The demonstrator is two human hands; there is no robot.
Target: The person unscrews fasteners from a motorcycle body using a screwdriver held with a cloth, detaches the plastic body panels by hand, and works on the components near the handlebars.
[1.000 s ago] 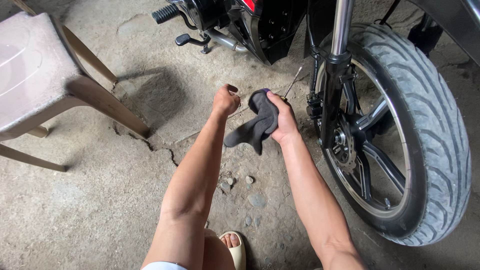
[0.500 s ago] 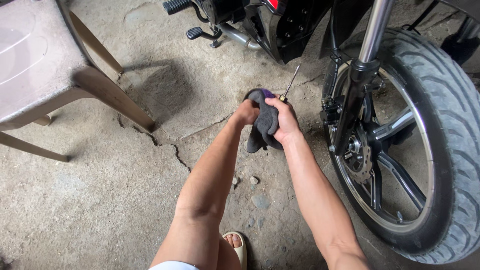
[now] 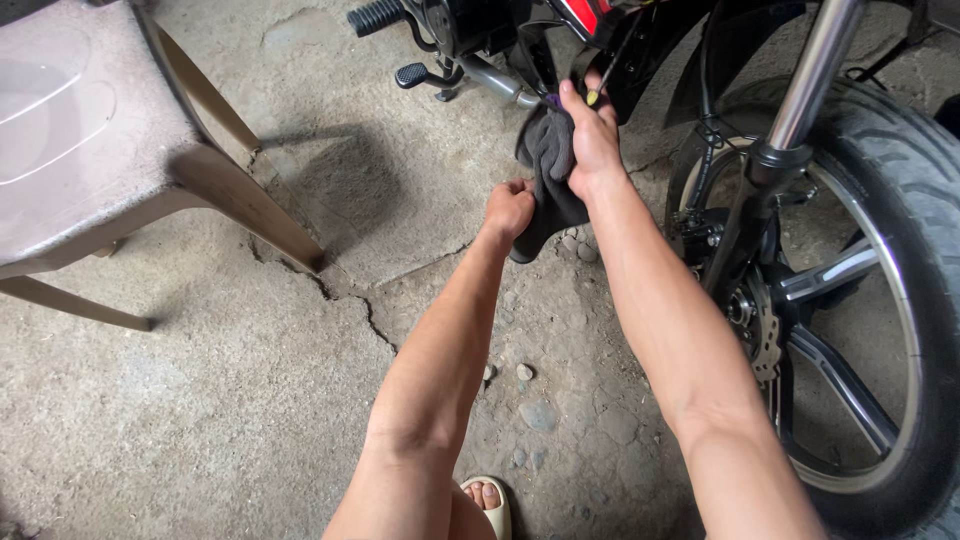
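While my right hand (image 3: 592, 148) pinches dark cloth (image 3: 553, 165) and screwdriver (image 3: 612, 68) near the motorcycle (image 3: 600, 25), left hand (image 3: 510, 208) fists its lower end; risk: loose cloth snagging the footpeg (image 3: 412, 75).

One head-worn camera looks steeply down, close over the cracked concrete floor (image 3: 200, 400).

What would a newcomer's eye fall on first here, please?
Centre top, the right hand and left hand grip a dark grey cloth beside the motorcycle. The black-tyred front wheel fills the right edge, and a pale plastic chair stands on cracked concrete at upper left.
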